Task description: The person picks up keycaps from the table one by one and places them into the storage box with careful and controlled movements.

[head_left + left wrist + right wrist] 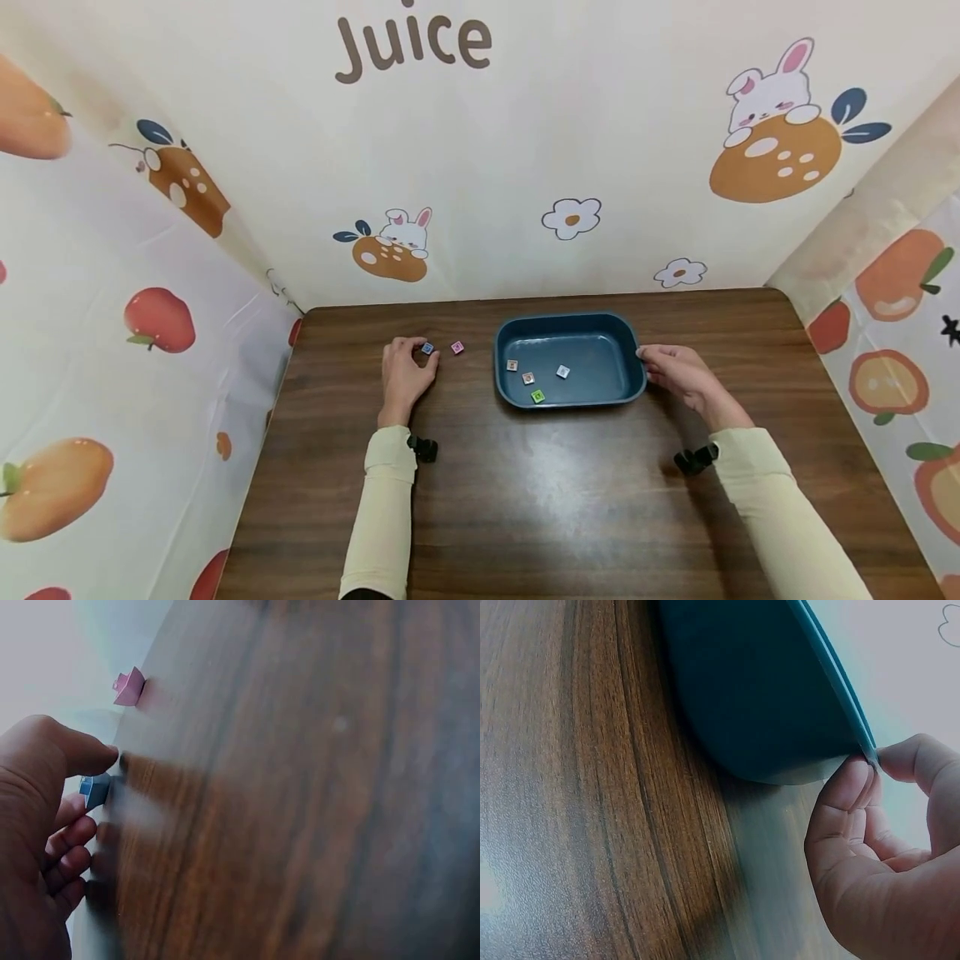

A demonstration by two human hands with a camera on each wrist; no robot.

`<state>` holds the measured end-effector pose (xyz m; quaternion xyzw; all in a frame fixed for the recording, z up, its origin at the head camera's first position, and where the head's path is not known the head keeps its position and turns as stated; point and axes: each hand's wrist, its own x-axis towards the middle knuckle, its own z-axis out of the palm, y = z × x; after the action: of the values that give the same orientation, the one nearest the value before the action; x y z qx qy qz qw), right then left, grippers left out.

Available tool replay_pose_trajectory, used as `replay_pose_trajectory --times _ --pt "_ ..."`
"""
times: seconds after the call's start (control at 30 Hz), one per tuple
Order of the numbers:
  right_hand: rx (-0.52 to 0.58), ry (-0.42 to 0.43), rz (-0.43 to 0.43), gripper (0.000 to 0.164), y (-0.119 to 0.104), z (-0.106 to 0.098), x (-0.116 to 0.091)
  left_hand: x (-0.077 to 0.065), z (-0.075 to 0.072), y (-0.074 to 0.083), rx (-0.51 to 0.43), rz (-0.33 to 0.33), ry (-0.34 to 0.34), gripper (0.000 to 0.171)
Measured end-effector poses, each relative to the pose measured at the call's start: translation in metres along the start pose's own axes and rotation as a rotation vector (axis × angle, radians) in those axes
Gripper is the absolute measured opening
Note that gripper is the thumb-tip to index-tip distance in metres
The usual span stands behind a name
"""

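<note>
My left hand (405, 372) is at a small blue block (427, 348) on the table, its thumb and index finger on either side. In the left wrist view the blue block (94, 790) sits by the index fingertip, with the thumb tip slightly apart from it. A small pink block (457, 347) lies just to the right. My right hand (681, 375) pinches the right rim of a dark blue tray (600, 403) between thumb and fingers. In the tray lie a green block (537, 397), a whitish block (562, 372) and two pale brownish blocks (528, 378).
The brown wood-grain table (510, 500) meets a printed cloth backdrop (487, 250) at its back edge. More printed cloth hangs at the left and right sides. Black straps with small devices are on both wrists.
</note>
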<state>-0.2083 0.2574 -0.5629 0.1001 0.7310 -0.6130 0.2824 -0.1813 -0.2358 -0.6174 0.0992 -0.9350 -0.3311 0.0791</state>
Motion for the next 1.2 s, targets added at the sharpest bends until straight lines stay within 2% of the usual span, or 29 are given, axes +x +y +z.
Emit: replay_pose_trajectory --times 0.43,0.67,0.83,1.0,1.2 --pt "0.023 -0.012 0.003 0.042 0.005 0.002 0.002 0.002 0.001 -0.003 -0.023 0.013 0.015 0.027" --pt "0.028 -0.017 -0.034 0.024 0.004 0.002 -0.001 -0.004 -0.005 0.001 -0.006 0.002 -0.008 0.030" --pt "0.040 -0.023 -0.041 0.019 0.000 -0.001 -0.003 -0.006 -0.006 0.003 0.002 0.009 -0.005 0.030" --pt "0.037 -0.014 -0.039 0.023 -0.001 -0.001 -0.003 -0.007 -0.007 0.002 -0.005 0.032 0.003 0.027" --pt "0.046 -0.008 -0.026 0.034 0.004 0.002 -0.001 -0.013 -0.009 -0.002 -0.007 0.024 -0.012 0.028"
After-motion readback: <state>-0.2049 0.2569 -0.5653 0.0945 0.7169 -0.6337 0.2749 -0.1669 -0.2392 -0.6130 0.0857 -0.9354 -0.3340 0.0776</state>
